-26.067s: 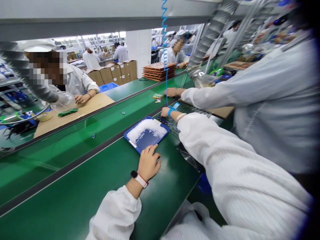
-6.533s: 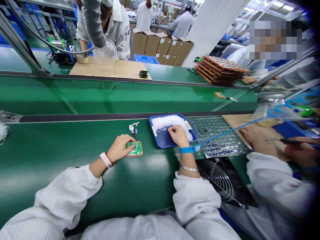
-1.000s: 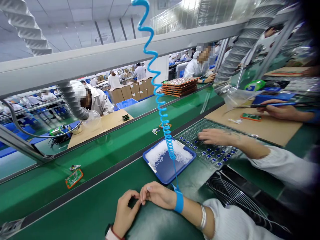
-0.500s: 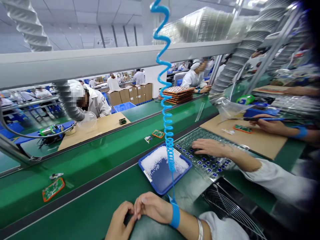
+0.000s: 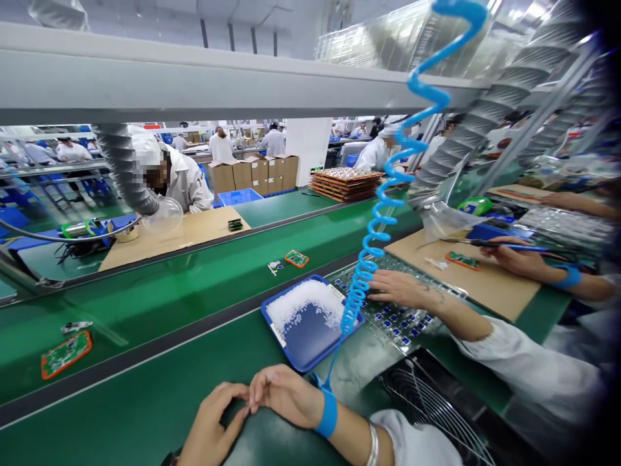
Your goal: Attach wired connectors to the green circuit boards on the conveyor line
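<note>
My left hand (image 5: 213,421) and my right hand (image 5: 287,396) meet at the fingertips over the green bench. Both are closed in a pinch, and whatever lies between the fingers is too small to make out. Around my right wrist runs a blue strap (image 5: 328,414) joined to a blue coiled cord (image 5: 361,285) from above. Just beyond my hands sits a blue tray (image 5: 310,353) of small white pieces (image 5: 303,301). To its right, a co-worker's hand (image 5: 400,288) rests over a clear sheet with several small blue-and-white parts (image 5: 400,327).
A black fan with a wire guard (image 5: 436,408) stands at my right. Green boards with orange edges (image 5: 66,355) lie on the green belt ahead. A co-worker's hand (image 5: 517,259) holds a pen-like tool over cardboard (image 5: 504,291). Another person (image 5: 187,181) bends over the opposite bench.
The view has tilted and shifted, so most bench items appear further left. The cord's upper coils now hang further right. My hands stay together at the fingertips.
</note>
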`<state>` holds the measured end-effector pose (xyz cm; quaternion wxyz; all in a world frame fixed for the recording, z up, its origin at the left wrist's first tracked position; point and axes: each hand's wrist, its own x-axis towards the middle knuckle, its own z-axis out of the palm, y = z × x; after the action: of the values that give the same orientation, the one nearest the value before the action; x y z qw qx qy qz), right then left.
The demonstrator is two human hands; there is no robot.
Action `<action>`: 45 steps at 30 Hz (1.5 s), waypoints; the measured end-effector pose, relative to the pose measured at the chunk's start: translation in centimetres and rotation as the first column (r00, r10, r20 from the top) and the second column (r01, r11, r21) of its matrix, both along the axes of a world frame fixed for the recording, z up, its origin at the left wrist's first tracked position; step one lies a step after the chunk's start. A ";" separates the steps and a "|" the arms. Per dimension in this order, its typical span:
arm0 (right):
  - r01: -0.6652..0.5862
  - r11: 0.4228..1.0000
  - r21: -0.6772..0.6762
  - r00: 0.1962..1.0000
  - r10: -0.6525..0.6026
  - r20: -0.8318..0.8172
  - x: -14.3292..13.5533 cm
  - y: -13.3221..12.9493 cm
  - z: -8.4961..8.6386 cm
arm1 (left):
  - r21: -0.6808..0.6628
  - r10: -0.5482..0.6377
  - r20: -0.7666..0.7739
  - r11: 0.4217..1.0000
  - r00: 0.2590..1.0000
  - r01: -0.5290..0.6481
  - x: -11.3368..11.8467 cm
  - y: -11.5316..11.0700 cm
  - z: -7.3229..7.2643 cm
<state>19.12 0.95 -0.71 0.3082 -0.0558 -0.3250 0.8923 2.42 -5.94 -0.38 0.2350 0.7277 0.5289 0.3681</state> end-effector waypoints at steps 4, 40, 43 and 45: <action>-0.016 1.000 -0.002 1.000 0.015 -0.016 0.1 0.0 0.4 | 0.031 0.041 0.023 0.999 0.999 -0.041 -0.1 0.2 -0.1; -0.039 0.999 -0.009 0.998 0.039 0.057 0.5 0.0 0.4 | -0.092 -0.060 -0.009 0.994 0.998 0.059 0.3 -0.6 0.1; -0.043 0.999 -0.002 0.998 0.043 0.051 0.6 0.0 0.4 | -0.107 -0.063 -0.023 0.992 0.998 0.061 0.3 -0.6 0.1; -0.049 0.999 0.010 0.998 0.048 0.049 0.6 0.0 0.5 | -0.110 -0.067 -0.037 0.992 0.997 0.063 0.2 -0.7 0.0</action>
<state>19.70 0.91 -0.22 0.2788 -0.0681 -0.3386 0.8961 2.64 -6.61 -0.37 0.2751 0.7380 0.5289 0.3161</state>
